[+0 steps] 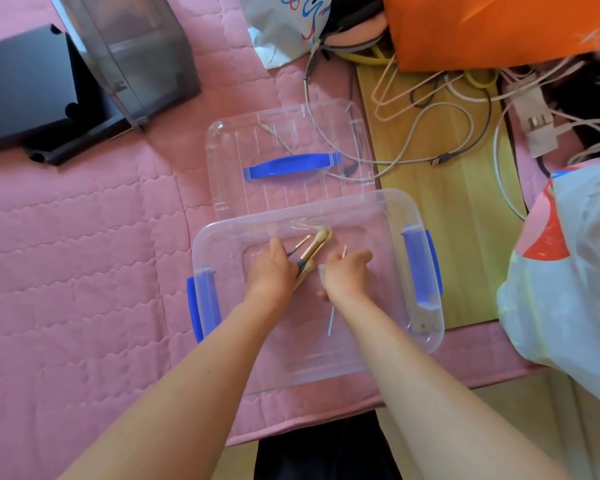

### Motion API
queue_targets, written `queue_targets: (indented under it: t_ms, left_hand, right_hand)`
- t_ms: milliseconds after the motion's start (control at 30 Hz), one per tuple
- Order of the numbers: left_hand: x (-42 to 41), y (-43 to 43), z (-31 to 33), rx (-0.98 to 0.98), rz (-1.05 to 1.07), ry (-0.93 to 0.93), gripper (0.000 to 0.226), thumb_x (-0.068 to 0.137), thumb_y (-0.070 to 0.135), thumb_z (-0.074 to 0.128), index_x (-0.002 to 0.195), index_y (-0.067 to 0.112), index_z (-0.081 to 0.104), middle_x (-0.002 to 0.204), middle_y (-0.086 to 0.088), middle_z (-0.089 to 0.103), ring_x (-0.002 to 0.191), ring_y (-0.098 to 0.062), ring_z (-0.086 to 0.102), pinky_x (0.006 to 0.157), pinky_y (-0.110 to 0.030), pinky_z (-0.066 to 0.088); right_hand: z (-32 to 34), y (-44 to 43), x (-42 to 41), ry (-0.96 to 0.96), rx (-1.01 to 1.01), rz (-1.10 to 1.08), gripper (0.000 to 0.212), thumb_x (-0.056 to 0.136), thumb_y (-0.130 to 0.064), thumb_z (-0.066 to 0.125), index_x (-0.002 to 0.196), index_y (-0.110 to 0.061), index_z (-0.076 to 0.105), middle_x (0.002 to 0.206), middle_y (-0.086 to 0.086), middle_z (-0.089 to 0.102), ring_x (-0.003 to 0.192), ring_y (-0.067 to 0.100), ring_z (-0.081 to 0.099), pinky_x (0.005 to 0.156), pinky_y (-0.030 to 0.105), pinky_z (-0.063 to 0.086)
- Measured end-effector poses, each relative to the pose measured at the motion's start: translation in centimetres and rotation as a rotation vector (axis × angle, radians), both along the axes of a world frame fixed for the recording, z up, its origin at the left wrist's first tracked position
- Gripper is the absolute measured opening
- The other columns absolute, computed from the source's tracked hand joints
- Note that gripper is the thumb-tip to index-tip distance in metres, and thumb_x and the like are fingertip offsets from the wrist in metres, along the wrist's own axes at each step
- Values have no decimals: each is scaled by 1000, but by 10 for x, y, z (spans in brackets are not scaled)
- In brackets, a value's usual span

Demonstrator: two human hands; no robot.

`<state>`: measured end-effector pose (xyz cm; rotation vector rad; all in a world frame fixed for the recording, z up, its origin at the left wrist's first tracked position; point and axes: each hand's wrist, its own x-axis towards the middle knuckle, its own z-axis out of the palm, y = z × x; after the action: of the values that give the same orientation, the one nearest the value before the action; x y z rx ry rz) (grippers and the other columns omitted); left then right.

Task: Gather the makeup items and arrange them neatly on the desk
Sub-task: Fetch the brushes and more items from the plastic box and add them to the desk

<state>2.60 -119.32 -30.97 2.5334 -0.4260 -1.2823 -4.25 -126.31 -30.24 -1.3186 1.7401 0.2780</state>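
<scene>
A clear plastic box (426,337) with blue side latches sits on a pink quilted mat, and both my hands reach into it. My left hand (269,275) grips several makeup brushes (314,245) with rose-gold and cream handles that point up and to the right. Beside it, my right hand (345,275) pinches a thin stick-like item (343,251); its far end pokes out above the fingers. A thin pale-blue stick (331,320) lies on the box floor under my right wrist.
The box's clear lid (229,161) with a blue handle lies just beyond the box. Dark organizer boxes (84,74) stand at the top left. Cables (440,140) and hangers cover the wooden surface at the right. A white plastic bag (568,271) sits at the right edge, an orange bag (482,26) above.
</scene>
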Motion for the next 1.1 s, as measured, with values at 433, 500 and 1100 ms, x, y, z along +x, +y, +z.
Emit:
queue_targets:
  t_ms: [433,500,1100]
  left_hand:
    - [-1,12,-15,-7,-92,-69,12,94,15,47,100,5,50,111,-15,55,97,-33,53,82,-44,47]
    - [0,15,-15,17,-88,-83,12,94,15,47,102,6,50,115,-13,49,97,-34,52,84,-45,47]
    - [5,9,-10,131,-86,-62,20,92,22,45,106,8,42,105,-16,57,88,-33,55,66,-36,40]
  right_hand:
    - [-18,10,1,94,34,119,33,95,-22,51,120,-3,57,122,16,63,116,32,56,87,31,44]
    - [-18,2,-2,124,-8,121,34,95,-20,49,122,0,54,124,18,61,119,33,54,89,32,41]
    - [-18,-18,-13,177,-146,192,31,103,-29,20,115,-7,38,118,19,59,108,40,57,74,39,36]
